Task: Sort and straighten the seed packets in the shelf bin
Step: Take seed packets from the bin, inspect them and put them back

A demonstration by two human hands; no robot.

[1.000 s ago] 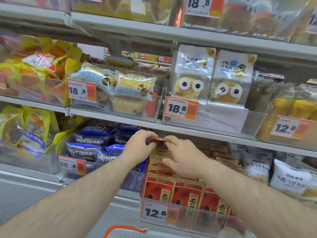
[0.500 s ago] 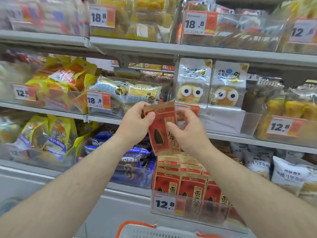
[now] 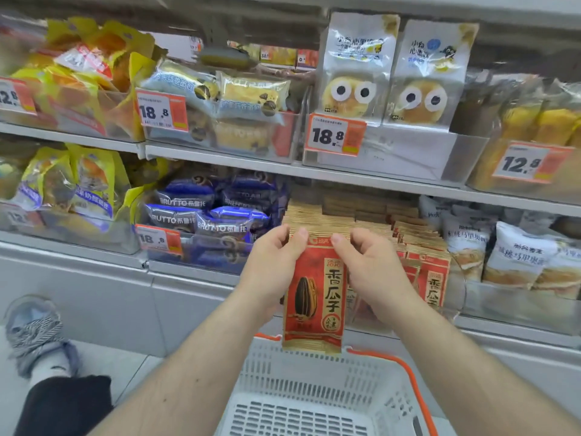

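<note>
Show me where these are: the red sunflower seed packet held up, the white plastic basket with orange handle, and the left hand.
red sunflower seed packet (image 3: pixel 317 297), head view, printed front.
white plastic basket (image 3: pixel 301 372), head view, slotted back wall.
left hand (image 3: pixel 272 265), head view, back of hand.

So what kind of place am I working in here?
Most likely a supermarket snack aisle: shelves of packaged snacks, an orange price tag on a bin front, and a shopping basket below the seed packet both hands hold.

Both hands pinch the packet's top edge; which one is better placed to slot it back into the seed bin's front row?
Probably right. The right hand sits directly before the rows of seed packets, while the left hand holds the red packet at the bin's left end, beside the blue bags.
</note>
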